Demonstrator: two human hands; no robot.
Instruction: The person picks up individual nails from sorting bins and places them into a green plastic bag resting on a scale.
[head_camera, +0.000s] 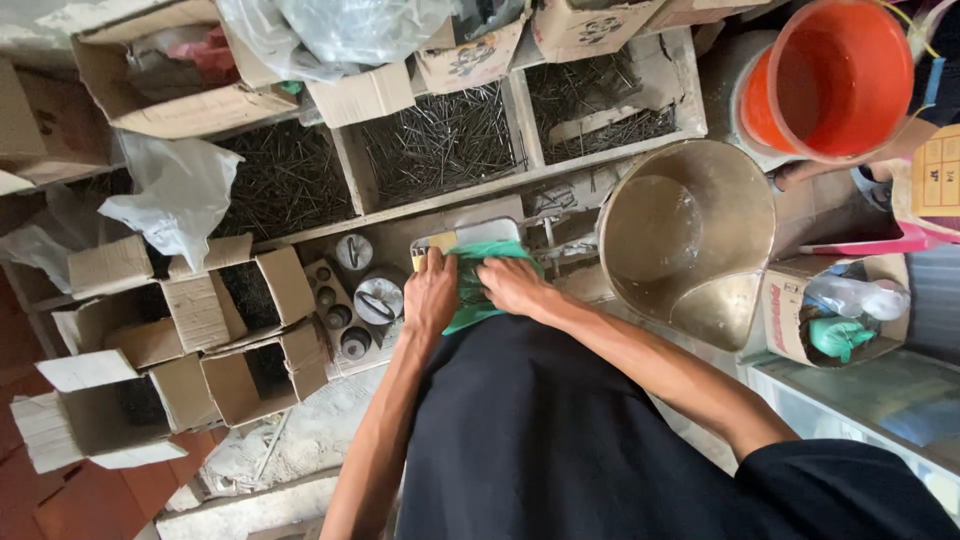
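Green plastic bag (470, 290) is gripped by both hands at the counter's near edge, the left hand (431, 293) and right hand (512, 285) with fingers curled onto it over a pale tray (480, 232). Round metal weights (378, 297) are set just beside the left hand, a large metal scoop pan (686, 235) to the right. Wooden bins of nails (440, 140) are ranged behind, open cardboard boxes (200, 330) to the left. An orange bucket (838, 78) is cut off above; the bag's contents are hidden

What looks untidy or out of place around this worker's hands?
Cardboard boxes at left sit jumbled with flaps splayed open. A torn cardboard scrap lies on the nails in the right tray compartment. Both hands press a green bag.
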